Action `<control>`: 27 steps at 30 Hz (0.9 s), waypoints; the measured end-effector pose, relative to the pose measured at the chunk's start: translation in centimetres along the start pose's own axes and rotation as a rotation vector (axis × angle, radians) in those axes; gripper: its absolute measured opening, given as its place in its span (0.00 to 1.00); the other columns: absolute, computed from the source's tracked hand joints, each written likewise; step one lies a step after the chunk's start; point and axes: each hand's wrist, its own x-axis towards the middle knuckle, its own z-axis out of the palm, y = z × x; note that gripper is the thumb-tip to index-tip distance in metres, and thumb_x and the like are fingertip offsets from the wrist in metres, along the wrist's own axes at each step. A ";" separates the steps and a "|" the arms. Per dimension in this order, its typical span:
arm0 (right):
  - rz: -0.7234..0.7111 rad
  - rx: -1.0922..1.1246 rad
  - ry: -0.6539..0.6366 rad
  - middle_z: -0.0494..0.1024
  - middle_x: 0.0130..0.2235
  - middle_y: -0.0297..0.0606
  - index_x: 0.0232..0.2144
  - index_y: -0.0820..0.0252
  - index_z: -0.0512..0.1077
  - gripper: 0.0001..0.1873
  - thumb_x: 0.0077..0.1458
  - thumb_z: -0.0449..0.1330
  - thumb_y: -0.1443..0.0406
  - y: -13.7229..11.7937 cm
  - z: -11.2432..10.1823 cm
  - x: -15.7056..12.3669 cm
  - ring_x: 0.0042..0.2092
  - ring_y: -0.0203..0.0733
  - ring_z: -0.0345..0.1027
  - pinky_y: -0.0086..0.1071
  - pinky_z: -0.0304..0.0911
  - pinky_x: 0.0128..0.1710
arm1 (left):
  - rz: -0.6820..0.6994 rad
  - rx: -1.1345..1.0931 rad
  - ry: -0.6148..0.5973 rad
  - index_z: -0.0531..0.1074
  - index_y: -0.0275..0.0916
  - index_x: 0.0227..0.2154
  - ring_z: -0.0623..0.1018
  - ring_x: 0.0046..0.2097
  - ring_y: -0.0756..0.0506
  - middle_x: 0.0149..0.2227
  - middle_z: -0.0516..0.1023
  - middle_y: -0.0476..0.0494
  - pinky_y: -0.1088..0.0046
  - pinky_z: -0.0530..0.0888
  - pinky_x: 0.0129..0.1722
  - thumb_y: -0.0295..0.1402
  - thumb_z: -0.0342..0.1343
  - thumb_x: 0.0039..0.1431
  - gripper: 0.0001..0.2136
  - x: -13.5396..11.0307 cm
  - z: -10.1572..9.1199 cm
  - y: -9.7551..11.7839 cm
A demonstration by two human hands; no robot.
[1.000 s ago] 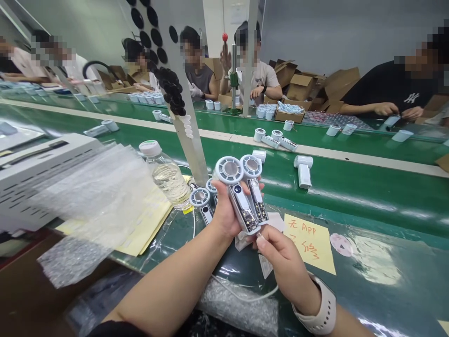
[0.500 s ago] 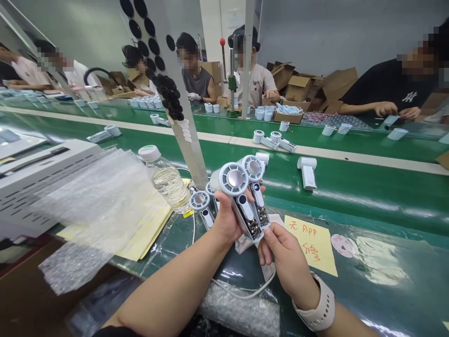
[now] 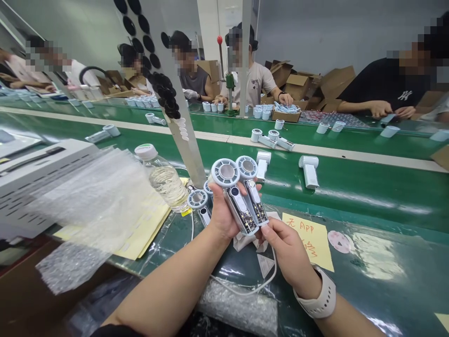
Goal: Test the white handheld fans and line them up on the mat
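My left hand (image 3: 221,213) is closed round two small white handheld fans (image 3: 235,191), held upright side by side with their round heads up and open circuit boards showing on the handles. My right hand (image 3: 285,248), with a white watch on the wrist, pinches at the lower end of the right fan's handle. A thin white cable (image 3: 245,289) loops below my right hand. Two more fans (image 3: 198,202) lie on the bench just left of my left hand.
A water bottle (image 3: 163,178) lies tilted beside bubble-wrap bags (image 3: 87,196) and yellow sheets. A yellow note (image 3: 308,238) lies right of my hands. Loose fans (image 3: 308,171) ride the green conveyor (image 3: 368,192). Several people work across the belt amid cardboard boxes (image 3: 298,84). A white machine (image 3: 31,164) stands left.
My right hand has moved up to the bottom end of the right fan's handle. The left hand tilted the fans slightly and holds them still.
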 end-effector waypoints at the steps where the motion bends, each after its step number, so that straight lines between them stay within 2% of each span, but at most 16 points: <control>1: -0.035 -0.020 0.011 0.67 0.25 0.33 0.23 0.57 0.68 0.22 0.60 0.58 0.48 -0.1 0.1 -0.2 0.30 0.40 0.61 0.33 0.59 0.32 | -0.004 -0.013 0.007 0.72 0.38 0.19 0.80 0.48 0.36 0.38 0.81 0.40 0.60 0.78 0.45 0.70 0.55 0.41 0.33 0.0 0.0 0.0; 3: -0.136 -0.065 0.017 0.69 0.29 0.35 0.22 0.56 0.66 0.21 0.61 0.57 0.52 -0.2 0.3 -0.4 0.32 0.41 0.63 0.34 0.61 0.34 | 0.017 -0.034 0.023 0.72 0.38 0.19 0.81 0.46 0.38 0.38 0.81 0.40 0.62 0.79 0.43 0.70 0.54 0.42 0.34 0.2 -0.1 0.2; 5: -0.232 -0.125 -0.009 0.73 0.36 0.39 0.21 0.56 0.65 0.19 0.62 0.55 0.56 -0.2 0.3 -0.5 0.39 0.44 0.67 0.36 0.63 0.41 | 0.055 -0.046 0.055 0.72 0.38 0.19 0.81 0.43 0.40 0.39 0.81 0.40 0.65 0.78 0.41 0.70 0.53 0.44 0.33 0.5 -0.3 0.4; 7: -0.248 -0.219 -0.019 0.74 0.44 0.42 0.22 0.56 0.67 0.17 0.62 0.54 0.59 -0.2 -0.3 -0.2 0.46 0.47 0.69 0.40 0.63 0.48 | 0.087 -0.029 0.086 0.72 0.38 0.19 0.81 0.42 0.41 0.39 0.81 0.40 0.65 0.78 0.41 0.69 0.54 0.43 0.33 0.8 -0.5 0.6; 9: -0.203 -0.359 0.088 0.75 0.46 0.44 0.29 0.56 0.71 0.10 0.60 0.55 0.60 -0.3 -1.3 0.4 0.48 0.50 0.68 0.44 0.62 0.50 | 0.077 0.029 0.073 0.73 0.38 0.18 0.80 0.45 0.37 0.36 0.81 0.38 0.63 0.78 0.43 0.70 0.56 0.40 0.34 0.9 -0.7 0.4; 11: -0.170 -0.454 0.268 0.76 0.42 0.44 0.36 0.56 0.72 0.07 0.56 0.58 0.60 -0.6 -2.4 0.9 0.45 0.50 0.69 0.45 0.64 0.46 | 0.021 0.087 0.005 0.73 0.38 0.18 0.80 0.46 0.34 0.30 0.80 0.38 0.60 0.77 0.46 0.71 0.56 0.35 0.34 0.7 -0.7 -0.3; 13: -0.158 -0.386 0.341 0.75 0.35 0.40 0.36 0.56 0.71 0.08 0.54 0.60 0.60 -1.1 -3.2 1.0 0.37 0.46 0.69 0.41 0.65 0.38 | -0.090 0.110 -0.099 0.73 0.39 0.17 0.81 0.44 0.32 0.22 0.77 0.39 0.58 0.78 0.45 0.71 0.57 0.34 0.34 0.0 -0.5 -1.2; 14: -0.143 -0.294 0.303 0.74 0.30 0.36 0.33 0.56 0.71 0.07 0.54 0.61 0.59 -1.4 -3.4 0.9 0.32 0.42 0.68 0.37 0.65 0.33 | -0.164 0.117 -0.158 0.73 0.39 0.18 0.81 0.42 0.32 0.20 0.75 0.41 0.59 0.78 0.43 0.70 0.57 0.34 0.33 -0.4 -0.4 -1.8; 17: -0.037 0.025 0.067 0.68 0.18 0.27 0.25 0.56 0.67 0.12 0.54 0.63 0.57 -2.1 -3.4 0.4 0.20 0.34 0.60 0.29 0.58 0.20 | -0.375 0.201 -0.342 0.73 0.39 0.19 0.82 0.34 0.34 0.18 0.75 0.40 0.64 0.78 0.30 0.70 0.57 0.35 0.33 -1.4 -0.1 -3.0; 19: 0.052 0.155 -0.025 0.67 0.15 0.26 0.24 0.56 0.66 0.16 0.52 0.65 0.55 -2.2 -3.2 0.2 0.16 0.32 0.59 0.26 0.55 0.16 | -0.419 0.295 -0.434 0.74 0.37 0.20 0.81 0.29 0.37 0.19 0.76 0.39 0.68 0.75 0.24 0.71 0.55 0.37 0.35 -1.7 0.0 -3.3; 23: 0.135 0.230 -0.047 0.72 0.15 0.27 0.24 0.57 0.66 0.18 0.48 0.69 0.54 -2.0 -3.3 0.3 0.16 0.33 0.65 0.24 0.57 0.15 | -0.403 0.390 -0.520 0.73 0.36 0.20 0.77 0.21 0.44 0.18 0.75 0.40 0.70 0.73 0.22 0.71 0.52 0.40 0.36 -1.5 0.0 -3.2; 27: 0.145 0.247 -0.054 0.71 0.13 0.26 0.25 0.58 0.68 0.19 0.46 0.71 0.54 -1.9 -3.4 0.5 0.14 0.33 0.64 0.24 0.60 0.14 | -0.416 0.427 -0.531 0.73 0.35 0.23 0.77 0.21 0.45 0.19 0.76 0.41 0.69 0.76 0.25 0.70 0.51 0.43 0.36 -1.4 -0.1 -3.1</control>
